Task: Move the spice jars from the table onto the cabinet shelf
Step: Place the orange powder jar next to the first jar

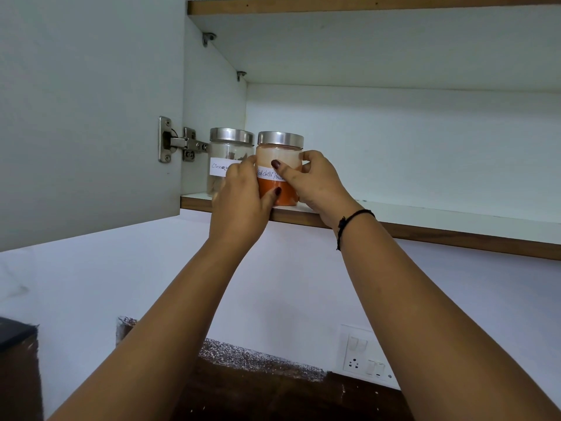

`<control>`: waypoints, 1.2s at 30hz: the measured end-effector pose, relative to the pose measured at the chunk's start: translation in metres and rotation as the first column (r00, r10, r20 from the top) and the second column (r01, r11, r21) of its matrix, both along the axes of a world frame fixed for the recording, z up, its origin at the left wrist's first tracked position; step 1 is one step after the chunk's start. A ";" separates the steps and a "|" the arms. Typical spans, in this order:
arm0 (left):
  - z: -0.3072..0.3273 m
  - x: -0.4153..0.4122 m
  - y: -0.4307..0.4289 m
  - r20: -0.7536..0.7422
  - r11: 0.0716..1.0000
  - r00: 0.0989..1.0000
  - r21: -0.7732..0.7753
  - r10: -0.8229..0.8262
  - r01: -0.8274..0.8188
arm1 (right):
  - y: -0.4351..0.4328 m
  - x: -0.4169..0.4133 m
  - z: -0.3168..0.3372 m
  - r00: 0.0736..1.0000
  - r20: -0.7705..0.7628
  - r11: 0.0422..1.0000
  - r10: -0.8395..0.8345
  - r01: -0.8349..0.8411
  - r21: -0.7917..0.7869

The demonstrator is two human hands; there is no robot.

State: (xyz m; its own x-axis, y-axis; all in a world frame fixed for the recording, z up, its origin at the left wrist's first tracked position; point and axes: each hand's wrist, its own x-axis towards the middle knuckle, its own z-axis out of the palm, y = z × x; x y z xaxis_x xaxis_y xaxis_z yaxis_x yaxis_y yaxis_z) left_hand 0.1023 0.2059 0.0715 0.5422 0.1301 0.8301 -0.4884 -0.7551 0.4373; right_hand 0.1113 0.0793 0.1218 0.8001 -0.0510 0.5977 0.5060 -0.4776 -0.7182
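Observation:
A red chilli powder jar (280, 153) with a steel lid stands on the cabinet shelf (425, 214) near its front left corner. My left hand (243, 192) wraps its left side and my right hand (315, 180) its right side, so both grip it. Just to its left, touching or nearly touching, stands a cinnamon jar (226, 150) with a steel lid and a white label, partly hidden by my left hand. The table is out of view.
The open cabinet door (88, 117) hangs at the left on a metal hinge (179, 144). An upper shelf (364, 4) runs overhead. To the right of the jars is bare shelf surface. A wall socket panel (364, 354) sits low right.

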 end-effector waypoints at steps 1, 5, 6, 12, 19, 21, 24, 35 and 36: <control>0.000 -0.001 0.000 0.004 1.000 1.000 0.006 0.006 -0.006 | 0.000 0.000 0.000 1.000 -0.002 1.000 0.003 -0.003 -0.001; 0.001 -0.004 -0.003 0.021 1.000 1.000 0.003 0.017 -0.017 | 0.000 0.000 0.000 1.000 0.008 1.000 0.014 -0.014 -0.026; 0.001 -0.004 -0.003 0.020 1.000 1.000 0.000 0.016 -0.016 | 0.000 0.000 -0.001 1.000 0.012 0.999 0.013 -0.013 -0.034; -0.007 -0.015 -0.004 0.024 1.000 0.999 -0.012 -0.027 0.027 | -0.005 -0.002 -0.001 1.000 -0.011 0.999 -0.018 0.017 -0.031; -0.022 -0.043 -0.004 0.192 0.976 0.966 -0.098 -0.172 0.194 | -0.006 -0.033 -0.026 0.918 0.382 0.994 -0.104 0.102 0.024; -0.027 -0.055 -0.004 0.229 0.953 0.946 -0.149 -0.227 0.265 | -0.006 -0.054 -0.044 0.861 0.504 0.997 -0.070 0.076 0.008; -0.041 -0.071 -0.005 0.221 0.925 0.931 -0.182 -0.291 0.333 | -0.010 -0.088 -0.075 0.843 0.537 1.000 0.009 -0.007 -0.005; -0.128 -0.137 -0.022 -0.078 0.832 0.879 -0.373 -0.470 0.411 | -0.036 -0.174 -0.191 0.965 0.260 0.992 0.025 -0.056 0.113; -0.136 -0.143 -0.023 -0.096 0.819 0.869 -0.398 -0.486 0.414 | -0.038 -0.180 -0.198 0.970 0.240 0.991 0.049 -0.078 0.111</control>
